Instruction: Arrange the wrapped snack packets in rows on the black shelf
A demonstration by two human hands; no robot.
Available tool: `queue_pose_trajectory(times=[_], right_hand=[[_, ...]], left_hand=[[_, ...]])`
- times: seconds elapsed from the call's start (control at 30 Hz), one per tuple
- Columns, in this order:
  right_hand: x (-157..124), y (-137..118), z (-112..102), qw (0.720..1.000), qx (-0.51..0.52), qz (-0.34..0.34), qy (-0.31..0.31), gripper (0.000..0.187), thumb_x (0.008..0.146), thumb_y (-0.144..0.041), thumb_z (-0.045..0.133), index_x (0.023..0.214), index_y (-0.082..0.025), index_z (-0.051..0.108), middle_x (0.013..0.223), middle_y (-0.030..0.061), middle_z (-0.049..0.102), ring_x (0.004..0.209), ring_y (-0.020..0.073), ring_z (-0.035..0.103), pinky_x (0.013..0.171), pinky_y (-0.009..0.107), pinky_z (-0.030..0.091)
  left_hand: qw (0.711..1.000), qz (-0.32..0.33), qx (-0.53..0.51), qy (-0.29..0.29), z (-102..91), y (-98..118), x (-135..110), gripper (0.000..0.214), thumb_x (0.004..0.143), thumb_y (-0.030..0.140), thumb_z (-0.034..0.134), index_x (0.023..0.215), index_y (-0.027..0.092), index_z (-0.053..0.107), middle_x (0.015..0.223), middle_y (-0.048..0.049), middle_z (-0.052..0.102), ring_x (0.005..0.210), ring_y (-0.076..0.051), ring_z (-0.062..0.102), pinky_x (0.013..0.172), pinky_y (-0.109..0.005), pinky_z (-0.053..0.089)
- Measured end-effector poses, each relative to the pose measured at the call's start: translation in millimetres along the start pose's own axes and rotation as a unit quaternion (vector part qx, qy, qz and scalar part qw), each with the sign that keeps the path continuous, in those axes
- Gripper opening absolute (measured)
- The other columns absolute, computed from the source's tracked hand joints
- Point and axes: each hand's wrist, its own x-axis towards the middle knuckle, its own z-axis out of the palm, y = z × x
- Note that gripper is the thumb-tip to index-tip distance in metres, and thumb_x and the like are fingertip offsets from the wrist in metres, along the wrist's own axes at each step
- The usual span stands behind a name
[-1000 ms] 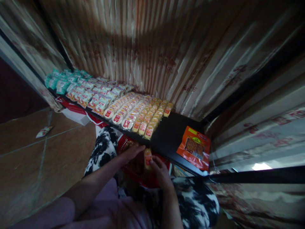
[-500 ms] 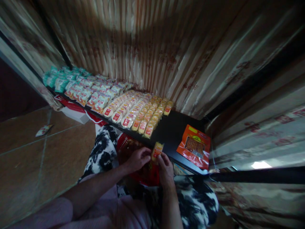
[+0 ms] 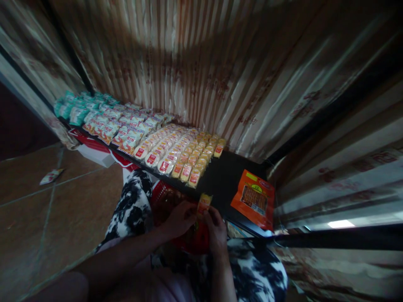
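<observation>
A small yellow wrapped snack packet [image 3: 204, 203] with a red-orange label is held upright between my hands, just off the front edge of the black shelf. My right hand [image 3: 217, 230] pinches its lower right side between thumb and fingers. At its left edge, the bent fingers of my left hand [image 3: 180, 219] close on the wrapper; their tips are dim and partly hidden. Beneath both hands sits a red basket [image 3: 159, 191] with dark, indistinct contents, between my knees. Rows of similar yellow packets [image 3: 194, 176] stand on the shelf just beyond.
The black shelf [image 3: 220, 178] also bears round white wrapped snacks [image 3: 165, 165], white printed bags [image 3: 127, 138] and teal bags [image 3: 77, 115]. An orange bag [image 3: 254, 199] lies at its right end. Curtains [image 3: 189, 75] hang behind. A loose packet [image 3: 51, 176] lies on the tiled floor.
My left fingers have come in against the packet's left edge. Both hands and the packet sit slightly lower in view, and the whole view has shifted a little.
</observation>
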Motion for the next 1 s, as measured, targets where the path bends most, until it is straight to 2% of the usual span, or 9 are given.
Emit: queue_pose_trajectory(times=[0.47,0.63,0.73,1.0], right_hand=[[0,11,-1,1.000,-0.004,0.008,0.015,0.046,0.062,-0.051,0.070,0.096,-0.019,0.066,0.098,0.0070,0.069,0.096,0.0251,0.061,0.087,0.038,0.047],[0,11,2,1.000,0.016,0.009,0.003,0.047,0.063,-0.050,0.070,0.097,-0.019,0.066,0.102,0.0079,0.069,0.099,0.0264,0.061,0.087,0.040,0.048],[0,11,3,0.999,0.029,0.017,0.004,0.047,0.062,-0.049,0.071,0.098,-0.020,0.065,0.104,0.0080,0.069,0.101,0.0269,0.061,0.088,0.040,0.049],[-3,7,3,0.999,0.041,0.014,0.007,0.051,0.063,-0.045,0.071,0.105,-0.020,0.059,0.108,0.0086,0.067,0.104,0.0262,0.060,0.094,0.041,0.045]], left_hand=[[1.000,-0.014,0.003,0.007,4.9,-5,1,0.026,0.074,0.014,0.049,0.094,0.015,0.064,0.092,-0.0056,0.060,0.089,-0.018,0.055,0.081,-0.028,0.042],[0.998,-0.030,-0.061,0.019,5.6,-8,2,0.033,0.071,0.011,0.049,0.102,0.016,0.060,0.098,-0.0055,0.060,0.086,-0.016,0.056,0.078,-0.027,0.044],[0.995,-0.027,-0.091,0.015,4.3,-6,2,0.033,0.072,0.011,0.048,0.103,0.015,0.059,0.098,-0.0059,0.061,0.084,-0.016,0.057,0.076,-0.026,0.044],[0.997,-0.021,-0.073,0.018,3.8,1,1,0.033,0.072,0.010,0.048,0.103,0.013,0.060,0.102,-0.0078,0.060,0.089,-0.017,0.058,0.079,-0.027,0.045]])
